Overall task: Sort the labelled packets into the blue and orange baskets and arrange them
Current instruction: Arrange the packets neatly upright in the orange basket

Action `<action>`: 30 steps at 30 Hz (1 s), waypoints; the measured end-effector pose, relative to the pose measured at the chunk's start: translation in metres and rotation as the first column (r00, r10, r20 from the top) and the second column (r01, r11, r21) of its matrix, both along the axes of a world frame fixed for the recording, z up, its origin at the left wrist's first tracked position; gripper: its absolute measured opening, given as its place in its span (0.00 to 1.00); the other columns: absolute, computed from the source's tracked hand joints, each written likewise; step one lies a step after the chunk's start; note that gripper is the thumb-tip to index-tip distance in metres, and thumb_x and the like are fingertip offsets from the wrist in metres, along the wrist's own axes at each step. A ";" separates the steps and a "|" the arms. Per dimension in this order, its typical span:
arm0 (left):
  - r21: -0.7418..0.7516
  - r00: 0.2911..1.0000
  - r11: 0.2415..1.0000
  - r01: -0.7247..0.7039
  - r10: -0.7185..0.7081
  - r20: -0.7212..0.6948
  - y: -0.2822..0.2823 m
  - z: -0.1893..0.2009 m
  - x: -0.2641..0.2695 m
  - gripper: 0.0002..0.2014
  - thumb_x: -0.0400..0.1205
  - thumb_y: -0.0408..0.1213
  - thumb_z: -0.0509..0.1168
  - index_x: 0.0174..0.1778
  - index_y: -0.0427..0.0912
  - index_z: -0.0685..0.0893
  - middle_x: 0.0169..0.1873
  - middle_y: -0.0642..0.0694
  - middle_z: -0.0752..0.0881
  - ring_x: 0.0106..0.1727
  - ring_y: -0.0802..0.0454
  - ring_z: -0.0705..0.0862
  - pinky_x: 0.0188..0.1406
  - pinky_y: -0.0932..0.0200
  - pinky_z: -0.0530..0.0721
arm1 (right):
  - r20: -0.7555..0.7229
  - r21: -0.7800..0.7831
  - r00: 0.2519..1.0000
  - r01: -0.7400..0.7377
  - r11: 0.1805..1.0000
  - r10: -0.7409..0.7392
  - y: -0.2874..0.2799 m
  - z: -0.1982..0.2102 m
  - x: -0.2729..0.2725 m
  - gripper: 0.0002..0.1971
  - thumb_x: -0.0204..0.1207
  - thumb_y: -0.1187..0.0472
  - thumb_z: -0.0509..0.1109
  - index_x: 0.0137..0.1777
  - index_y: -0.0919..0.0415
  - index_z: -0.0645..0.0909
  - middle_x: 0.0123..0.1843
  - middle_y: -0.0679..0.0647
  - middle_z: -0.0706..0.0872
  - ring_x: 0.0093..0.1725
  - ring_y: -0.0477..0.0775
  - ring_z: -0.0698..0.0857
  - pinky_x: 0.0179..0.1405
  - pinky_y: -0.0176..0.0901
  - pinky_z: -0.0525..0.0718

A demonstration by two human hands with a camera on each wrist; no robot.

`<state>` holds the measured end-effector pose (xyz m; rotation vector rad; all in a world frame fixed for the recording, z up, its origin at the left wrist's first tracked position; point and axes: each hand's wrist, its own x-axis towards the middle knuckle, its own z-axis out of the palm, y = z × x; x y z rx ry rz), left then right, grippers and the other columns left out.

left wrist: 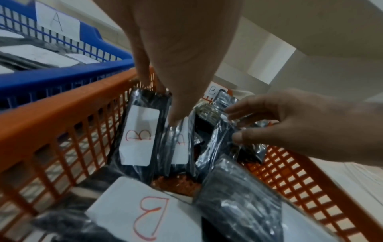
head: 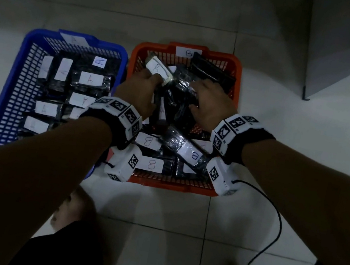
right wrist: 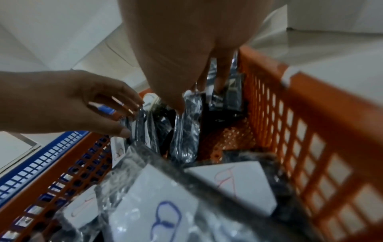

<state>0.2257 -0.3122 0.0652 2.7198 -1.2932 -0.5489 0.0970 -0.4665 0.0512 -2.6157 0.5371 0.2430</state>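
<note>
An orange basket [head: 172, 184] labelled B holds several black packets with white B labels, some flat, some on edge. To its left, the blue basket [head: 17, 72] labelled A holds rows of A packets [head: 90, 79]. Both hands are inside the orange basket. My left hand [head: 154, 82] pinches the top of a B packet [head: 157, 69] between thumb and fingers; in the left wrist view this B packet [left wrist: 138, 135] stands by the basket's left wall. My right hand [head: 199, 97] grips a few upright black packets [right wrist: 186, 127] between thumb and fingers in the basket's middle.
Both baskets sit on a pale tiled floor. A grey cabinet corner [head: 346, 57] stands at the back right. A black cable [head: 280, 221] loops from my right wrist across the floor. My bare feet [head: 72, 207] are just in front of the baskets.
</note>
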 end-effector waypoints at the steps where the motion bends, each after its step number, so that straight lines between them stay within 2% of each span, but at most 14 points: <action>1: -0.013 0.999 1.000 0.018 -0.017 0.028 0.001 -0.002 0.001 0.28 0.73 0.35 0.73 0.70 0.42 0.75 0.66 0.37 0.75 0.65 0.36 0.76 0.57 0.41 0.81 | 0.002 -0.017 1.000 0.022 1.000 -0.022 0.001 -0.001 0.001 0.32 0.76 0.59 0.70 0.80 0.56 0.65 0.74 0.58 0.72 0.72 0.62 0.71 0.68 0.57 0.76; 3: -0.013 0.997 0.998 0.058 -0.057 0.058 0.001 -0.002 0.005 0.25 0.71 0.35 0.74 0.65 0.40 0.80 0.64 0.37 0.76 0.64 0.36 0.76 0.56 0.42 0.81 | -0.012 -0.060 0.999 0.046 0.997 -0.047 0.004 -0.004 0.005 0.32 0.75 0.57 0.71 0.79 0.56 0.66 0.72 0.59 0.72 0.71 0.62 0.72 0.67 0.56 0.75; 5: -0.012 0.998 0.998 0.065 -0.065 0.006 0.001 0.000 0.009 0.22 0.70 0.35 0.75 0.61 0.40 0.82 0.62 0.37 0.76 0.60 0.37 0.78 0.53 0.44 0.82 | -0.030 -0.079 0.998 0.049 0.996 -0.051 0.006 -0.005 0.008 0.29 0.75 0.56 0.72 0.75 0.57 0.70 0.71 0.59 0.73 0.70 0.62 0.72 0.66 0.56 0.75; 7: -0.044 0.995 0.996 0.083 -0.085 -0.056 0.002 0.003 0.012 0.17 0.69 0.34 0.75 0.54 0.40 0.84 0.58 0.38 0.80 0.55 0.38 0.81 0.48 0.48 0.82 | -0.012 -0.042 0.997 0.069 0.997 -0.070 0.006 -0.005 0.009 0.25 0.74 0.57 0.72 0.71 0.56 0.75 0.68 0.58 0.74 0.68 0.61 0.75 0.65 0.55 0.77; 9: -0.082 0.988 0.993 0.084 -0.094 -0.119 0.003 0.009 0.015 0.12 0.69 0.35 0.76 0.47 0.42 0.85 0.49 0.42 0.85 0.51 0.42 0.84 0.45 0.54 0.81 | 0.050 0.064 0.990 0.125 0.990 -0.128 0.005 -0.002 0.007 0.19 0.73 0.58 0.72 0.64 0.55 0.76 0.63 0.56 0.79 0.60 0.58 0.80 0.57 0.50 0.81; 11: -0.112 0.980 0.993 0.021 -0.043 -0.195 0.007 0.016 0.018 0.10 0.70 0.36 0.77 0.45 0.42 0.85 0.43 0.46 0.87 0.47 0.47 0.85 0.46 0.56 0.81 | 0.119 0.196 0.966 0.202 0.959 -0.228 0.003 0.005 0.002 0.14 0.74 0.58 0.70 0.58 0.52 0.75 0.53 0.53 0.85 0.49 0.54 0.85 0.47 0.46 0.84; 13: -0.177 0.974 0.981 -0.085 0.045 -0.220 0.011 0.023 0.021 0.11 0.71 0.37 0.77 0.46 0.41 0.85 0.41 0.47 0.86 0.45 0.50 0.84 0.47 0.57 0.82 | 0.192 0.320 0.919 0.273 0.907 -0.344 0.002 0.013 0.001 0.13 0.72 0.58 0.70 0.55 0.50 0.74 0.46 0.50 0.86 0.41 0.51 0.86 0.42 0.46 0.87; 16: -0.240 0.962 0.943 -0.229 0.183 -0.201 0.014 0.033 0.024 0.10 0.74 0.40 0.75 0.48 0.44 0.85 0.43 0.48 0.86 0.45 0.53 0.83 0.45 0.60 0.78 | 0.230 0.433 0.863 0.323 0.842 -0.449 0.005 0.028 0.001 0.10 0.70 0.56 0.72 0.51 0.51 0.78 0.43 0.48 0.87 0.38 0.48 0.86 0.37 0.40 0.86; 18: -0.231 0.944 0.926 -0.299 0.251 -0.213 0.015 0.039 0.024 0.07 0.75 0.40 0.73 0.47 0.46 0.85 0.42 0.48 0.85 0.44 0.53 0.82 0.43 0.61 0.75 | 0.167 0.482 0.867 0.343 0.806 -0.469 0.007 0.037 -0.001 0.08 0.69 0.54 0.74 0.46 0.52 0.82 0.40 0.46 0.86 0.38 0.44 0.85 0.33 0.32 0.82; 19: -0.234 0.936 0.917 -0.323 0.273 -0.221 0.017 0.041 0.024 0.06 0.76 0.39 0.72 0.47 0.47 0.85 0.43 0.47 0.86 0.45 0.52 0.83 0.44 0.61 0.76 | 0.102 0.514 0.893 0.331 0.792 -0.439 0.009 0.039 -0.004 0.07 0.69 0.54 0.75 0.44 0.52 0.83 0.41 0.45 0.87 0.40 0.43 0.85 0.36 0.32 0.82; 21: -0.243 0.926 0.902 -0.358 0.310 -0.215 0.023 0.043 0.021 0.06 0.76 0.39 0.71 0.48 0.46 0.86 0.44 0.47 0.86 0.49 0.49 0.85 0.48 0.59 0.78 | -0.045 0.579 0.952 0.271 0.769 -0.302 0.016 0.040 -0.011 0.06 0.67 0.55 0.78 0.41 0.52 0.85 0.42 0.46 0.88 0.44 0.45 0.86 0.45 0.39 0.85; 22: -0.240 0.918 0.893 -0.382 0.335 -0.214 0.027 0.044 0.019 0.07 0.76 0.39 0.71 0.49 0.46 0.87 0.45 0.47 0.86 0.50 0.48 0.85 0.49 0.59 0.79 | -0.092 0.594 0.970 0.234 0.770 -0.224 0.021 0.038 -0.017 0.06 0.67 0.56 0.79 0.40 0.52 0.85 0.42 0.47 0.89 0.44 0.46 0.87 0.45 0.41 0.86; 26: -0.262 0.869 0.837 -0.480 0.414 -0.270 0.039 0.046 0.010 0.08 0.77 0.37 0.71 0.51 0.41 0.87 0.47 0.43 0.87 0.49 0.46 0.86 0.51 0.56 0.83 | -0.125 0.522 0.990 0.127 0.844 -0.072 0.034 0.024 -0.037 0.09 0.65 0.60 0.81 0.35 0.51 0.83 0.36 0.46 0.87 0.37 0.44 0.85 0.35 0.34 0.80; 30: -0.301 0.830 0.779 -0.550 0.467 -0.306 0.047 0.051 0.002 0.08 0.77 0.38 0.71 0.51 0.43 0.88 0.48 0.43 0.89 0.47 0.45 0.87 0.49 0.49 0.86 | -0.159 0.390 0.984 -0.007 0.921 0.074 0.035 0.022 -0.041 0.05 0.68 0.56 0.79 0.33 0.54 0.88 0.33 0.45 0.88 0.36 0.41 0.85 0.37 0.34 0.81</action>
